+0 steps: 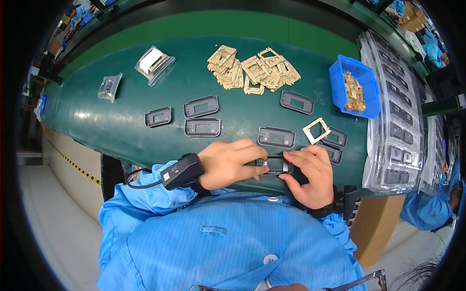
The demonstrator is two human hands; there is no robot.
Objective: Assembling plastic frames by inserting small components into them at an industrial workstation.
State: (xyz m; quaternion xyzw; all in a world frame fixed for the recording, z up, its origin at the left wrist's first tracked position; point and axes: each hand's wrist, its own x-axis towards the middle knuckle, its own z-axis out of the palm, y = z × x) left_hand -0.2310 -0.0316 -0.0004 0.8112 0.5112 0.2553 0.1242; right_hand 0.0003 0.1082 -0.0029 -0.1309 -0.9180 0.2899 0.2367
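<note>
**Both hands on one dark frame at the near edge of the desk**

Nearest the body, the left hand (227,164) and the right hand (310,175) meet on a single dark plastic frame (274,166) with a small window, held at the front rim of the green desk (121,126). The left grip is pressed together on the frame's left end; the right grip pinches its right end, thumb below and fingers above. Each wrist carries a black strapped device.

Just beyond the held frame lies a loose frame (276,137) of the same kind, flat on the desk. Beyond and right of the held frame, two more frames (334,145) overlap, with a tan cardboard square (316,130) resting tilted against them. Left of the held frame and farther out sit three more frames (201,118), and another lies beyond it to the right (296,102).

Farther still, a heap of tan cardboard cut-outs (252,70) lies well beyond the held frame; a blue bin (341,80) of tan scraps stands to its far right, with clear trays (395,121) of dark parts stacked beside that. Two clear bags (154,62) lie far out to the left.

As a judgement: the work looks part done. One frame is in hand, about seven wait loose on the desk, and the heap of cut-outs suggests many pieces already handled.
</note>
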